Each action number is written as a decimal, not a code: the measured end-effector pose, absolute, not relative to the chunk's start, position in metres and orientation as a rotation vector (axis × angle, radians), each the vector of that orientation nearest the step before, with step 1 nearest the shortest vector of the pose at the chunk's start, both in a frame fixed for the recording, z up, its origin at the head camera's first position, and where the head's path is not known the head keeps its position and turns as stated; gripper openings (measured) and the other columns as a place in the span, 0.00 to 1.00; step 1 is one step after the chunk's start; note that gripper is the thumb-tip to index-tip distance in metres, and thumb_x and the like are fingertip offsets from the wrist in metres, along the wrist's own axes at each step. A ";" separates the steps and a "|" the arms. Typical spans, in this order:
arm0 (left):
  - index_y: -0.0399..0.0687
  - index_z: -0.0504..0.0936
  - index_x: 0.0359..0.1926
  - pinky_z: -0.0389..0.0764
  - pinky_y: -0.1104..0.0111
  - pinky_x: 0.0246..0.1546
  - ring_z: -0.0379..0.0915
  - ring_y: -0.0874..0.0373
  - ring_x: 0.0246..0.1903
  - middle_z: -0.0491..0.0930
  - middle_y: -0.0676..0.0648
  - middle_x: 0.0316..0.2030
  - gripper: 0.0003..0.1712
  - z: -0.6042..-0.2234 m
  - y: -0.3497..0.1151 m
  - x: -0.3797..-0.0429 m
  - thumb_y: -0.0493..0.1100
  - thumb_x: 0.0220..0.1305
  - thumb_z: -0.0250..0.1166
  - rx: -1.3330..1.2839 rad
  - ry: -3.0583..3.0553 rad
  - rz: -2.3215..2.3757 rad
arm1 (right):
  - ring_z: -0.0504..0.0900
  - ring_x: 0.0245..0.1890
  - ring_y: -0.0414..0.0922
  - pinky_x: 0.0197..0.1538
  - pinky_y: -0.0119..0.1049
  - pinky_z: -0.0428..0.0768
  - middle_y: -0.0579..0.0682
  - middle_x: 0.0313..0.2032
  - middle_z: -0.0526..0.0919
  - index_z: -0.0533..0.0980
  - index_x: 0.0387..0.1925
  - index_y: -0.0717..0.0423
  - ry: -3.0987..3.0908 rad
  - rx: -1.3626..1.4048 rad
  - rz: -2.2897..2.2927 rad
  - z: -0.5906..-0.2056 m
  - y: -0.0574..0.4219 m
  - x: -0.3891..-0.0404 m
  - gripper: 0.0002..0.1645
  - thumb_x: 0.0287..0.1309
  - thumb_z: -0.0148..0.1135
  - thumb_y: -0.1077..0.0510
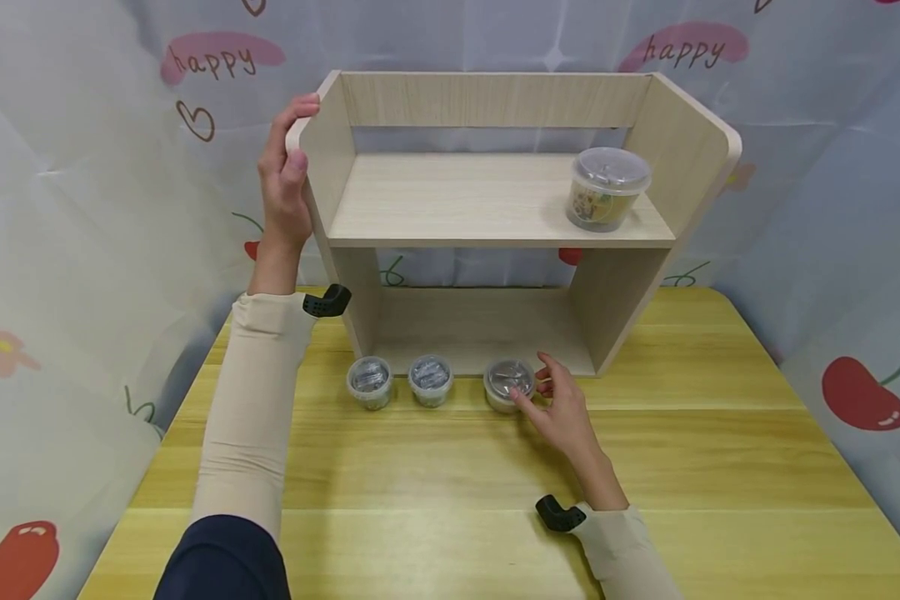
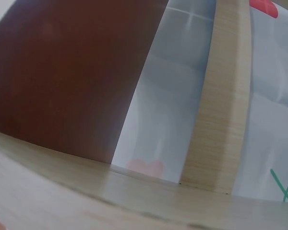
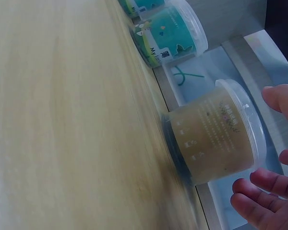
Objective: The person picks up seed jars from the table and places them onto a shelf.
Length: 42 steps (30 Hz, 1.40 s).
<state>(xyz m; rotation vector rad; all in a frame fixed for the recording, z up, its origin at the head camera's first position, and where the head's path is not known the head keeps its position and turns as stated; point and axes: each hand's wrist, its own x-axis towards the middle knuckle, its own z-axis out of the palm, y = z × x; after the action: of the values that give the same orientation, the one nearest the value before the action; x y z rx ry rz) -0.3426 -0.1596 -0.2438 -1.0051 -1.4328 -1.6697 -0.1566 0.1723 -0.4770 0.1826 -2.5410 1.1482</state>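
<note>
Table (image 1: 420,517): yellow wood grain, below your view.
Backdrop cloth (image 1: 450,37): pale, ahead and either side of you.
Cherries (image 1: 865,393), flowers (image 1: 3,350), hearts (image 1: 196,122): printed around you.

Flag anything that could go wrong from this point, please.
The right hand has its fingers spread by the rim of the nearest lidded cup; a grip on the lid alone might pop it off.

The left hand grips the side of the shelf unit; a tug could shift the upper cup, which sits close to the upper board's front edge.
</note>
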 end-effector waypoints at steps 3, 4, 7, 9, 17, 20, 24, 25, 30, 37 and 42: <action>0.27 0.72 0.54 0.63 0.61 0.62 0.64 0.49 0.61 0.73 0.37 0.58 0.41 -0.243 -0.159 -0.341 0.60 0.53 0.53 -1.000 -1.432 -1.683 | 0.78 0.38 0.54 0.44 0.51 0.79 0.62 0.44 0.77 0.64 0.66 0.68 -2.554 0.172 1.150 -0.477 0.172 -0.157 0.46 0.52 0.74 0.53; 0.27 0.72 0.54 0.63 0.60 0.62 0.64 0.49 0.61 0.72 0.37 0.58 0.41 -0.243 -0.159 -0.341 0.60 0.53 0.53 -0.999 -1.431 -1.684 | 0.78 0.38 0.54 0.44 0.51 0.79 0.62 0.44 0.77 0.64 0.66 0.68 -2.558 0.169 1.151 -0.477 0.172 -0.157 0.46 0.52 0.73 0.53; 0.26 0.71 0.54 0.64 0.60 0.61 0.64 0.49 0.61 0.72 0.36 0.58 0.42 -0.244 -0.160 -0.342 0.61 0.53 0.53 -1.002 -1.432 -1.675 | 0.78 0.38 0.54 0.44 0.51 0.79 0.62 0.44 0.77 0.64 0.66 0.68 -2.565 0.167 1.149 -0.478 0.172 -0.158 0.46 0.52 0.73 0.52; 0.26 0.71 0.54 0.64 0.60 0.61 0.64 0.48 0.61 0.72 0.36 0.58 0.42 -0.245 -0.160 -0.343 0.61 0.53 0.54 -1.004 -1.432 -1.668 | 0.78 0.38 0.55 0.44 0.51 0.79 0.62 0.44 0.76 0.64 0.66 0.68 -2.567 0.171 1.146 -0.479 0.172 -0.158 0.46 0.52 0.73 0.52; 0.27 0.73 0.54 0.64 0.60 0.60 0.64 0.48 0.61 0.73 0.37 0.58 0.43 -0.248 -0.161 -0.347 0.63 0.53 0.55 -1.010 -1.432 -1.666 | 0.78 0.38 0.55 0.43 0.50 0.79 0.63 0.44 0.76 0.64 0.66 0.68 -2.588 0.186 1.144 -0.483 0.172 -0.160 0.45 0.53 0.73 0.53; 0.27 0.72 0.54 0.64 0.61 0.60 0.64 0.48 0.61 0.73 0.37 0.58 0.44 -0.248 -0.161 -0.347 0.64 0.53 0.55 -1.012 -1.430 -1.660 | 0.77 0.38 0.55 0.43 0.50 0.79 0.63 0.44 0.76 0.63 0.66 0.68 -2.600 0.187 1.146 -0.483 0.172 -0.160 0.45 0.53 0.73 0.52; 0.26 0.72 0.54 0.64 0.61 0.59 0.64 0.48 0.60 0.73 0.37 0.58 0.44 -0.247 -0.161 -0.347 0.64 0.53 0.55 -1.010 -1.432 -1.656 | 0.77 0.38 0.55 0.43 0.50 0.79 0.63 0.44 0.76 0.63 0.67 0.68 -2.609 0.189 1.149 -0.484 0.171 -0.161 0.45 0.53 0.72 0.52; 0.26 0.72 0.54 0.64 0.61 0.59 0.64 0.48 0.60 0.73 0.38 0.58 0.44 -0.247 -0.161 -0.346 0.64 0.53 0.55 -1.009 -1.432 -1.658 | 0.77 0.38 0.54 0.43 0.50 0.79 0.62 0.44 0.76 0.63 0.67 0.68 -2.611 0.190 1.145 -0.484 0.171 -0.161 0.45 0.53 0.72 0.52; 0.26 0.72 0.54 0.64 0.61 0.60 0.64 0.48 0.61 0.73 0.38 0.58 0.45 -0.246 -0.160 -0.345 0.65 0.53 0.55 -1.006 -1.428 -1.661 | 0.77 0.37 0.53 0.42 0.49 0.78 0.62 0.43 0.76 0.63 0.67 0.67 -2.607 0.203 1.137 -0.485 0.171 -0.162 0.46 0.53 0.72 0.51; 0.26 0.72 0.53 0.64 0.61 0.60 0.64 0.48 0.61 0.73 0.38 0.58 0.45 -0.246 -0.159 -0.344 0.65 0.52 0.56 -1.000 -1.424 -1.667 | 0.77 0.37 0.53 0.42 0.47 0.78 0.62 0.43 0.76 0.62 0.68 0.67 -2.625 0.204 1.153 -0.487 0.170 -0.163 0.48 0.52 0.73 0.50; 0.26 0.73 0.53 0.64 0.60 0.61 0.64 0.49 0.61 0.73 0.38 0.58 0.45 -0.246 -0.159 -0.344 0.66 0.52 0.56 -0.998 -1.421 -1.670 | 0.76 0.39 0.53 0.42 0.47 0.78 0.62 0.44 0.76 0.61 0.68 0.67 -2.653 0.193 1.143 -0.487 0.170 -0.162 0.49 0.52 0.73 0.49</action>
<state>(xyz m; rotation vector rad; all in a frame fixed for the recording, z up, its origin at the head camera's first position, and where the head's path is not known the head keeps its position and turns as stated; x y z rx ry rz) -0.3444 -0.1587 -0.2457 -0.9984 -1.4211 -1.6696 -0.1618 0.1696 -0.4870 0.1931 -2.6530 1.1429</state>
